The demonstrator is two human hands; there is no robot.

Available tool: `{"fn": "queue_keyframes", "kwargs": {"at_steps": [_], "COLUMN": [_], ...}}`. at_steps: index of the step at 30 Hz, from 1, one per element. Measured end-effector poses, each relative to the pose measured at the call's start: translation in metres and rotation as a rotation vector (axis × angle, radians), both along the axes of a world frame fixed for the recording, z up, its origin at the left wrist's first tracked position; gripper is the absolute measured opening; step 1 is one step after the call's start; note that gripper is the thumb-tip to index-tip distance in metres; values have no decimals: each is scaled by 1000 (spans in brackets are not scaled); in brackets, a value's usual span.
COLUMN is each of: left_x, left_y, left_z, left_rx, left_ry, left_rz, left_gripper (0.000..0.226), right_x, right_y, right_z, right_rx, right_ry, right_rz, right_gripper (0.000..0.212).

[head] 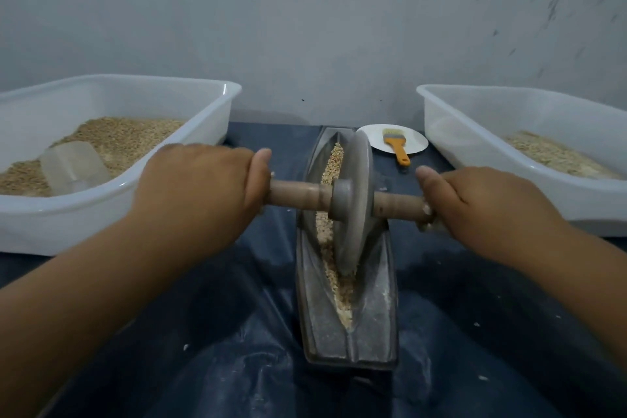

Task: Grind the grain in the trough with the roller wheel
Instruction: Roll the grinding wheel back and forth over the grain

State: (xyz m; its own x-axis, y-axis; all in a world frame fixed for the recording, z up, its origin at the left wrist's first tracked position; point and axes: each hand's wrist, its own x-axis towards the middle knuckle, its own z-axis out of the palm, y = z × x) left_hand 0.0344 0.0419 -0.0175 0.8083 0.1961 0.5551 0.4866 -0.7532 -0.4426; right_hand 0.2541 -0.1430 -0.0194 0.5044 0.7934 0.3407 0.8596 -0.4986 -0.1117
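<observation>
The long metal trough [346, 299] lies on the surface before me, its heavy, stiff roller wheel [353, 200] standing in the loose grain [334, 159], my left hand [200, 187] and right hand [481, 204] each gripping the wooden axle [298, 195] ends.

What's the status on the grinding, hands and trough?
Left hand and right hand both grip the roller wheel axle ends. Wheel sits mid-trough, grain along the groove. Nothing blocking the run.
</observation>
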Motion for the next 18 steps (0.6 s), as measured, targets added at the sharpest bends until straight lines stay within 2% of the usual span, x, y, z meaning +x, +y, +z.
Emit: {"fn": "queue_keyframes", "kwargs": {"at_steps": [1,3,5,7,10,12,13,14,16,18], "left_x": [-6,-13,-11,-3,13,10,6,3,-7,-13], "left_y": [-1,-4,-5,-2,9,6,3,-3,-4,-4], "left_z": [-2,-5,-6,-7,-13,-9,-5,-4,-2,-3], "left_rx": [-50,-186,-240,-189,-20,48,20,-32,-174,-422], "left_ry": [-60,-147,-186,-165,32,112,166,157,6,-157], "left_rz": [-49,-39,-21,-8,118,135,159,149,20,5], "left_gripper": [21,34,44,49,44,58,59,49,19,38], "right_x": [-6,-15,-15,-9,1,3,3,2,-1,-7], "right_y": [-7,-15,-11,2,18,20,18,13,2,-6], "right_z": [2,6,7,6,5,6,8,11,17,20], "right_rx": [6,23,34,46,46,16,-12,-43,-88,-102], "right_ry": [-24,-74,-108,-112,-70,-23,9,46,103,104], "right_rz": [16,24,5,-37,-70,-59,-52,-43,-14,8], "right_gripper": [66,68,68,65,63,64,66,68,73,76]}}
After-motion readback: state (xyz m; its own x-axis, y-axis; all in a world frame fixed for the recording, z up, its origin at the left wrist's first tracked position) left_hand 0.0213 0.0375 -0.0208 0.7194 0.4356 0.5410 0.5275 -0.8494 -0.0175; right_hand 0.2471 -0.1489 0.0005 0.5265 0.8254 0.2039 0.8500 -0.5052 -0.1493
